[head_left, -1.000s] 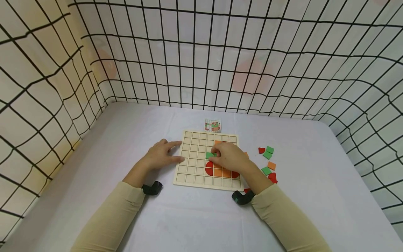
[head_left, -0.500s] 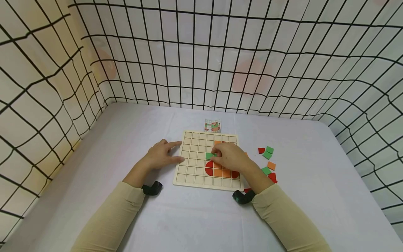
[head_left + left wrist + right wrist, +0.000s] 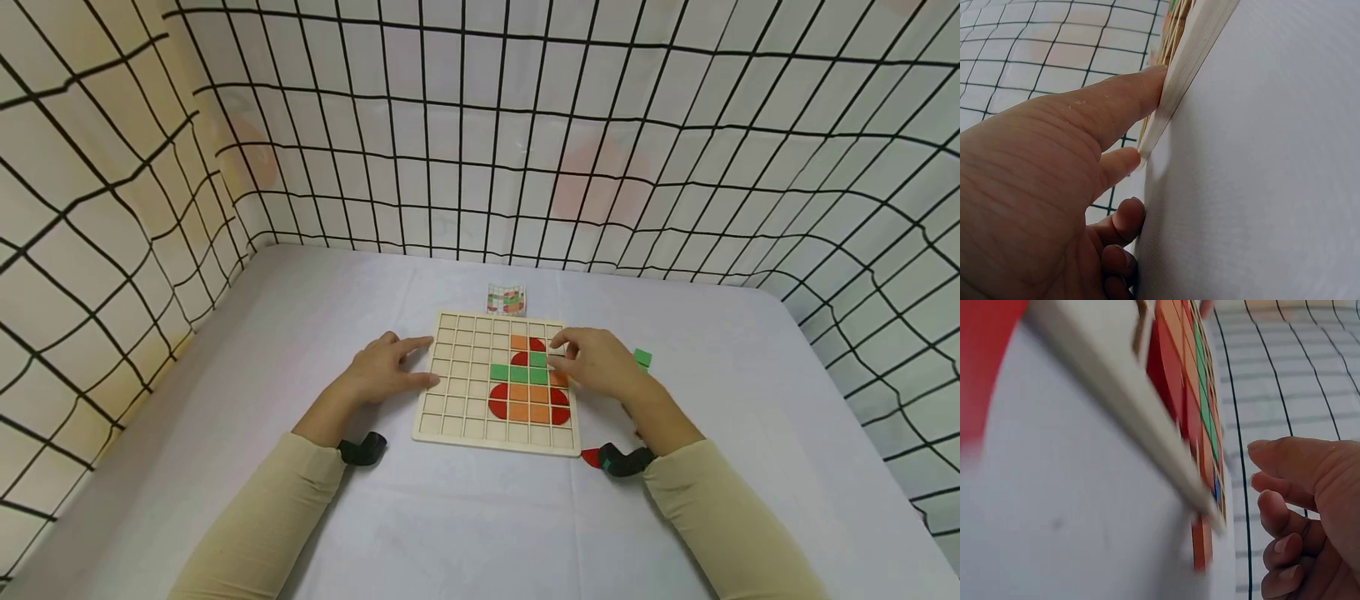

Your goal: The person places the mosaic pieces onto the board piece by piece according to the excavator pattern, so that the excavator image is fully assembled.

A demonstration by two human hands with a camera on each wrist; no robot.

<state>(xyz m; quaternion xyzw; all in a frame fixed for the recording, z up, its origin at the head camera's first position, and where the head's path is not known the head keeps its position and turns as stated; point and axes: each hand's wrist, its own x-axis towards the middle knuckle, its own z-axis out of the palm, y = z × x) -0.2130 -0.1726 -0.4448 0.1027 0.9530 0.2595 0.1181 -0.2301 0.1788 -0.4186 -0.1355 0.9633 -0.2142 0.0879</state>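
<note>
A pale wooden grid board [image 3: 456,410] lies on the white-covered table. Square and rounded pieces fill some cells in its right half: green tiles [image 3: 518,375], orange tiles [image 3: 528,403] and red curved pieces [image 3: 498,401]. My left hand [image 3: 378,369] rests at the board's left edge; its thumb [image 3: 1129,103] and forefinger touch the wooden side. Over the board's right edge hovers my right hand [image 3: 600,362], fingers loosely bent. Nothing shows between those fingers in the right wrist view, where the hand [image 3: 1310,500] is raised off the board.
A small pattern card [image 3: 507,299] stands behind the board. To the right, a loose green tile [image 3: 642,357] shows past my right hand, and a red piece [image 3: 591,457] lies near the front right corner. An orange piece [image 3: 1200,544] sits beside the board's edge. Black netting [image 3: 465,154] surrounds the table.
My right hand has let go of the green tile at the middle of the board and moved right, uncovering the row of green, orange and red pieces. My left hand has stayed put.
</note>
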